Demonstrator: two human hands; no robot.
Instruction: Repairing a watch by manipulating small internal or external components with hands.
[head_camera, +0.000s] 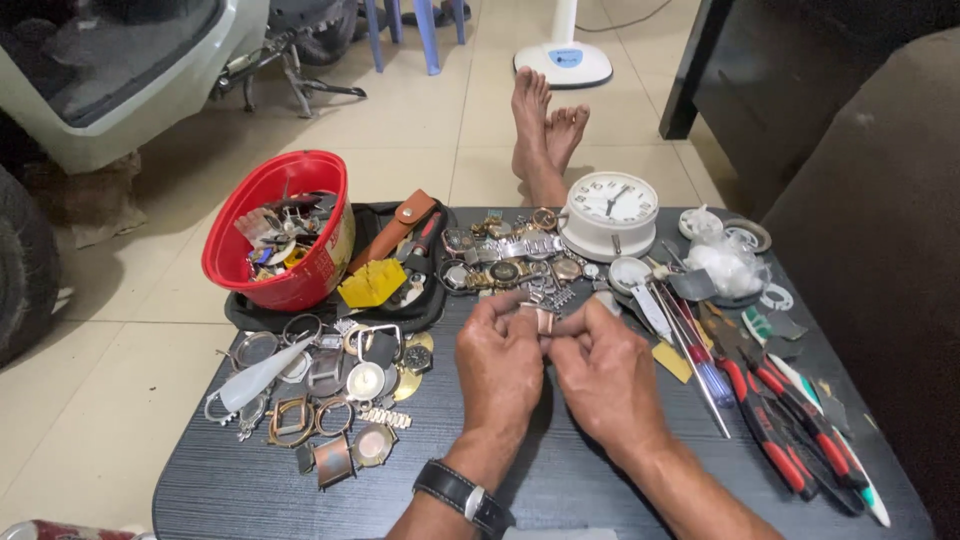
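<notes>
Your left hand and right hand meet over the middle of the dark desk, and both grips are pinched on one small copper-coloured watch part, held between your fingertips just above the desk. What exactly the part is stays too small to tell. A black wristwatch sits on your left wrist.

At twelve o'clock from the part lies a heap of watches and metal bands, and past it, toward one o'clock, a white round clock stands facing you. At three o'clock screwdrivers lie side by side, and further toward four o'clock are red-handled pliers. At nine o'clock loose watch cases and rings are spread out, with a white tapered tool lying across them. At ten o'clock a red bowl full of parts rests on a black tray. Beyond the desk, at twelve o'clock, your bare feet rest on the tiled floor.
</notes>
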